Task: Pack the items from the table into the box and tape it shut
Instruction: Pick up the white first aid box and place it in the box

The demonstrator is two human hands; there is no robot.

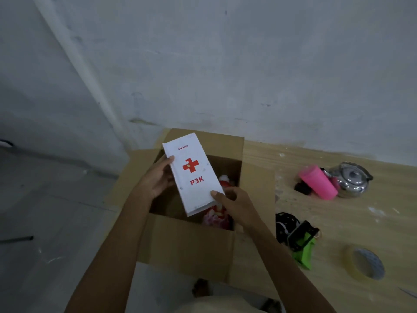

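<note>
Centre frame: white flat P3K carton with red cross point(194, 175) tilted over open brown cardboard box point(191, 242). Right: pink cylindrical tumbler point(318, 182) on side, steel kettle point(352, 179), clear tape roll point(365, 263).

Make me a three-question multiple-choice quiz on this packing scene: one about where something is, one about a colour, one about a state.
1. Where is the white P3K box?
A. lying on the floor
B. held over the cardboard box
C. leaning on the wall

2. What colour is the tumbler beside the kettle?
A. blue
B. pink
C. yellow

3. How are the cardboard box's flaps?
A. taped shut
B. folded shut, untaped
C. open

Answers:
1 B: the left hand and the right hand both hold it above the opening.
2 B: it is bright pink next to the shiny metal kettle.
3 C: the flaps stand outward and the inside shows from above.
</note>
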